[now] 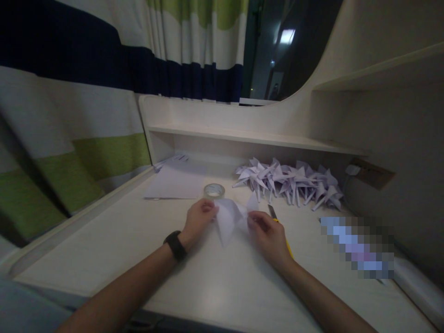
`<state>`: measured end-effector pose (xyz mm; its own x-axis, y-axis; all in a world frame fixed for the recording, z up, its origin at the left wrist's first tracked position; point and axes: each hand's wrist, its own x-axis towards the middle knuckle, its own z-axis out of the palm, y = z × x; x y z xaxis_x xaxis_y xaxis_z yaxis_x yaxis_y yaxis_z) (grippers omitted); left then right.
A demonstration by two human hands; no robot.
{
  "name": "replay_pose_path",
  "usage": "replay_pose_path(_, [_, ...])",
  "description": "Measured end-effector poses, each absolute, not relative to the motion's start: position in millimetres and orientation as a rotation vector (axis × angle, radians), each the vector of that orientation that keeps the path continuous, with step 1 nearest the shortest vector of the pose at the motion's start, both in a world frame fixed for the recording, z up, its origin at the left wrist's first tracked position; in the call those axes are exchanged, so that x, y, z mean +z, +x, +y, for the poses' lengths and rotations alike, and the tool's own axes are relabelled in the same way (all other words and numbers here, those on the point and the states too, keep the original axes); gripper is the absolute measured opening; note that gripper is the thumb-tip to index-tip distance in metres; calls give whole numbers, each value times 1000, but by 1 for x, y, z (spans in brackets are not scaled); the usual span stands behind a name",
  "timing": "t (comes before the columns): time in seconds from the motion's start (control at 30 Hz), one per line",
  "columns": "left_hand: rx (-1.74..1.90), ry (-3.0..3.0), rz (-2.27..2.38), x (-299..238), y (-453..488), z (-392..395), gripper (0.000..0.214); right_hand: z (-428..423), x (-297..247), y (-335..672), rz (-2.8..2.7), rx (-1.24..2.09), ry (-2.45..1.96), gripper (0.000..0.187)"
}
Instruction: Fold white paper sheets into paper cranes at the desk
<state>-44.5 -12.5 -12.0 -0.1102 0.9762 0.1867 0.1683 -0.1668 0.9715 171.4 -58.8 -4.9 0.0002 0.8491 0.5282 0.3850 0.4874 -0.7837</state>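
Between my two hands a white paper pinwheel [229, 219] is held up over the desk, its pointed blades spread out. My left hand [200, 219], with a black watch on the wrist, pinches the left edge of the paper between thumb and fingers. On the other side, my right hand [268, 233] has its fingers curled closed on the paper's right part; the fingertips partly cover it. A roll of clear tape [214, 190] lies just beyond the paper. Beside and partly under my right hand lies a yellow utility knife [272, 212] with its blade end pointing away.
Several finished paper pinwheels with rolled sticks [289, 180] are heaped at the back right. A stack of white paper [176, 179] lies at the back left. A low shelf [243, 134] runs along the back. A blurred-out object [357, 249] lies at the right.
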Motion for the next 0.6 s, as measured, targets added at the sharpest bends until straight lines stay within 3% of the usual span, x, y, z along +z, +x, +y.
replay_pose_path(0.37, [1247, 2196, 1332, -9, -36, -36, 23, -53, -7, 171, -1526, 693, -1113, 21])
replay_pose_path(0.6, [1137, 2221, 1111, -9, -32, -34, 31, -54, -8, 170, -1564, 755, -1109, 25])
